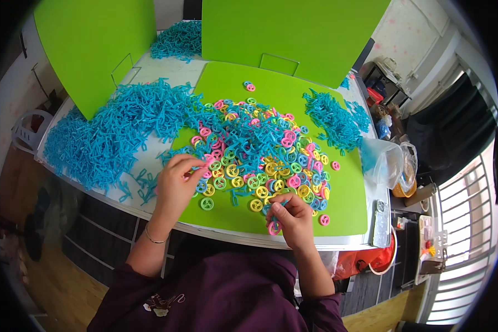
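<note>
A mixed heap of small spoked plastic wheels [271,166] in pink, yellow, green and blue lies on a green board [343,205], with blue forked plastic pieces [254,138] strewn over its top. At the heap's left edge, my left hand [176,180] has thumb and fingertips pinched at a pink wheel [209,160], partly hidden by the fingers. Near the front edge, my right hand [294,218] grips a blue forked piece [269,210] with a pink wheel [274,226] at its lower end. The fingers cover much of that blue piece.
Large piles of blue forked pieces [116,127] lie left, with smaller ones [332,119] right and at the back. Two upright green panels [288,33] stand behind. A clear plastic tub [380,163] and a phone-like slab [380,221] sit at the right edge.
</note>
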The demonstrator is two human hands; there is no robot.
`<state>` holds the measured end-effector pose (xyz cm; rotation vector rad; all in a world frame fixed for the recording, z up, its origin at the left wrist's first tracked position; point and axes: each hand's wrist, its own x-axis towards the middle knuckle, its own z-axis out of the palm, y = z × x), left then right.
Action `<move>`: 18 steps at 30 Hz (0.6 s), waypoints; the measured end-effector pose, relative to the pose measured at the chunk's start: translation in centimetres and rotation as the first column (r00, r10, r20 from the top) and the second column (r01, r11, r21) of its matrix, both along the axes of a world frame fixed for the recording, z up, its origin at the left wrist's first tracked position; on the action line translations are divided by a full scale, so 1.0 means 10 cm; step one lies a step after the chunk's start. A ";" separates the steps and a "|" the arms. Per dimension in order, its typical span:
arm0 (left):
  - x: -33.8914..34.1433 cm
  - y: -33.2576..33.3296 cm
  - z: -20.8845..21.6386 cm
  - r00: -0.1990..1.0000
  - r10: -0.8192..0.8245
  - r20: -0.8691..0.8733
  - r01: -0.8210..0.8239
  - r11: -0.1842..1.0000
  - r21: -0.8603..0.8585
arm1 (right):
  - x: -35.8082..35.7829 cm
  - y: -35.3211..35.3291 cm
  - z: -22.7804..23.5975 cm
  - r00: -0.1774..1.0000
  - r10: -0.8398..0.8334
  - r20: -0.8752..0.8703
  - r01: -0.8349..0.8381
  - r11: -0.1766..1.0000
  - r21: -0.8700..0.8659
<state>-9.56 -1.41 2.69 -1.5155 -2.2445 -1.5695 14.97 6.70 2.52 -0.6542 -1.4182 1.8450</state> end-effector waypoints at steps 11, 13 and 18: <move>0.70 0.20 -0.06 0.524 -0.590 0.614 0.634 0.752 0.181 | -0.17 0.16 -0.04 0.982 -0.055 -0.181 -0.022 0.916 -0.400; 0.70 0.22 -0.08 0.545 -0.599 0.586 0.639 0.750 0.172 | -0.15 0.18 -0.07 0.990 -0.033 -0.138 -0.029 0.904 -0.426; 0.71 0.26 -0.11 0.541 -0.599 0.590 0.577 0.775 0.258 | -0.15 0.18 -0.09 0.971 -0.062 -0.232 -0.071 0.848 -0.525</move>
